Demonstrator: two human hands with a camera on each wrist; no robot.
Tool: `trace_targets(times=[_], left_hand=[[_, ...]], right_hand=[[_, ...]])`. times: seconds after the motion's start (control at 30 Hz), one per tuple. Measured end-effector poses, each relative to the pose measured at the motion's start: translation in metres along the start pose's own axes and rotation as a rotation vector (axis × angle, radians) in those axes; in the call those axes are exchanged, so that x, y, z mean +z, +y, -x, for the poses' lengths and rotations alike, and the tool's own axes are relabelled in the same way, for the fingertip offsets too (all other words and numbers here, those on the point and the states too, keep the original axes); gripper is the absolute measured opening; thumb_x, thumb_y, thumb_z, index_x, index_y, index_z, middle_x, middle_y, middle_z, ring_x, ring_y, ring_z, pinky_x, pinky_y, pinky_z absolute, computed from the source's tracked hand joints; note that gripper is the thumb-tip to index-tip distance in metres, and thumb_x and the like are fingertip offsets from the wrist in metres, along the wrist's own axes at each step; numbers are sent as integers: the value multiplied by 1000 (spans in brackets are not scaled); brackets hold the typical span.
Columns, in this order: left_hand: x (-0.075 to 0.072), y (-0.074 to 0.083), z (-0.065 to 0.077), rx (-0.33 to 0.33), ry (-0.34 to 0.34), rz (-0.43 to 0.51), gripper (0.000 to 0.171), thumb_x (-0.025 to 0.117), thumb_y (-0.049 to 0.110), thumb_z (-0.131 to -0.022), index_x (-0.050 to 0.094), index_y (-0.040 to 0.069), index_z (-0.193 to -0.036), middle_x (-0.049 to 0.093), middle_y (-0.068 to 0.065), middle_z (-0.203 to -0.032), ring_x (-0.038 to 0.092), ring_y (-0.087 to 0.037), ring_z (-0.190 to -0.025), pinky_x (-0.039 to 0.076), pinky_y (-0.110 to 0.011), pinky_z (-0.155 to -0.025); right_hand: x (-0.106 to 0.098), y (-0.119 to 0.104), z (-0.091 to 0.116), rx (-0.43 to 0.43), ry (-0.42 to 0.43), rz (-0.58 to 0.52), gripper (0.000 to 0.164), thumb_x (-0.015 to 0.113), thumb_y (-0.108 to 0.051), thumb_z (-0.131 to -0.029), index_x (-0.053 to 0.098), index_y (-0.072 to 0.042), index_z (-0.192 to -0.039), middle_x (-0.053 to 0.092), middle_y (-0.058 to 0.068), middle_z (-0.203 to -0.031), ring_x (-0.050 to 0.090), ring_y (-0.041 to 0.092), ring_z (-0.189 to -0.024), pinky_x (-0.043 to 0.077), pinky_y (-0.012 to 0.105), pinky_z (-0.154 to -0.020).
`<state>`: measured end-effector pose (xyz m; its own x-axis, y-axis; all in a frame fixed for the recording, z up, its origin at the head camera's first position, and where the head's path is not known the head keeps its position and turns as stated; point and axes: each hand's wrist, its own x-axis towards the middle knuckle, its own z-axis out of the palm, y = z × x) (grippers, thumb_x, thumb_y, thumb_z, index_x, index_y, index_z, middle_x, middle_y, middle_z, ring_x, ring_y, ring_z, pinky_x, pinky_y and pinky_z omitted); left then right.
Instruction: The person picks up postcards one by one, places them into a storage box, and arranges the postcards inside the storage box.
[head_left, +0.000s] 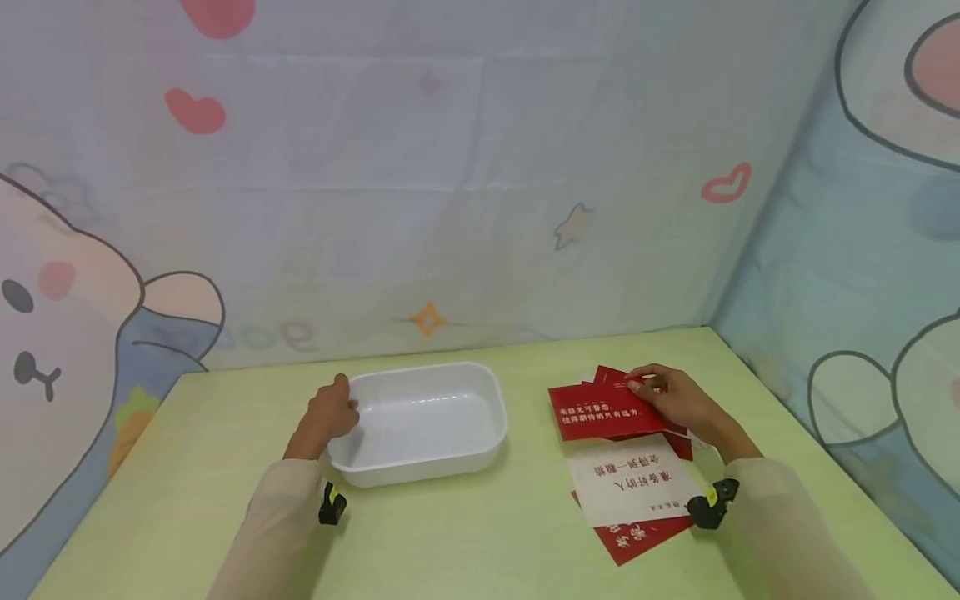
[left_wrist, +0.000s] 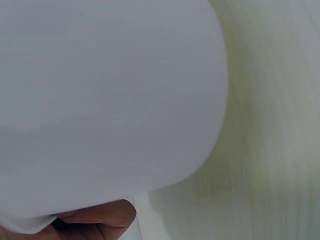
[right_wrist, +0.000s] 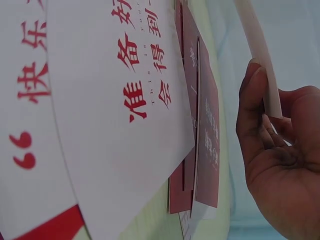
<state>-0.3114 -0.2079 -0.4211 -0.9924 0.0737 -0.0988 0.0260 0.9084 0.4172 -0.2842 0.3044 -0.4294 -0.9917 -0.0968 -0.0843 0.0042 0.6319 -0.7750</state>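
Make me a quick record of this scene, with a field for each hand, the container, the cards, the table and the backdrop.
Left hand: the hand grips the rim at the left end of the white tray
Right hand: the hand pinches a red card with white writing
Container: white tray, rounded corners, left of the cards
Other cards: white card with red writing, overlapping other red cards
Table: pale yellow-green table
Backdrop: pale, creased backdrop with hearts and cartoon animals

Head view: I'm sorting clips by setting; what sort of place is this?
Probably a makeshift recording booth: cartoon-printed fabric stands behind a pale table, and black wrist cameras are in view.
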Motion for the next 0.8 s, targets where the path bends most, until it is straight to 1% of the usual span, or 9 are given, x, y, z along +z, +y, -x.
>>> trace_targets(times=[0.13,0.3,0.47,0.57,0.63,0.8], left_hand=[[-2,2,0,8,-14,2,41,45,10,-99,34,-13,-131,57,-37,-115,64,-40,-90,51,-41,-67],[-2,4,-1,9,-18,14,39,45,10,-98,35,-12,-130,57,-36,-116,62,-37,-89,50,-40,-67],[1,4,-3,4,-24,23,40,45,10,-99,35,-12,-131,56,-35,-117,61,-35,-90,50,-40,-69],[3,6,-2,-5,-26,34,42,46,10,-98,34,-11,-133,57,-35,-118,61,-34,-90,50,-39,-68],[3,7,-2,-11,-27,47,43,46,10,-98,34,-11,-134,56,-35,-119,62,-35,-90,51,-39,-68],[3,10,-1,-14,-17,59,43,48,9,-97,35,-11,-133,56,-36,-120,63,-36,-91,52,-41,-68]], right_hand=[[0,-2,0,-9,9,-5,52,50,-38,-100,43,-6,-140,49,29,-131,61,31,-102,58,35,-79],[0,-4,0,-39,15,-17,46,46,-36,-102,41,-9,-139,50,29,-131,60,32,-103,57,33,-79],[1,-3,-2,-60,4,-42,42,45,-36,-103,43,-8,-134,51,28,-129,61,28,-99,57,30,-77],[2,-2,-2,-65,-2,-66,45,44,-38,-102,43,-6,-133,52,26,-128,60,25,-98,55,29,-77],[3,-4,-2,-53,-2,-93,48,44,-40,-102,43,-4,-134,52,25,-128,59,25,-98,54,28,-77],[7,-12,-2,-17,17,-146,59,43,-46,-101,39,-5,-142,49,25,-133,59,24,-98,53,27,-77]])
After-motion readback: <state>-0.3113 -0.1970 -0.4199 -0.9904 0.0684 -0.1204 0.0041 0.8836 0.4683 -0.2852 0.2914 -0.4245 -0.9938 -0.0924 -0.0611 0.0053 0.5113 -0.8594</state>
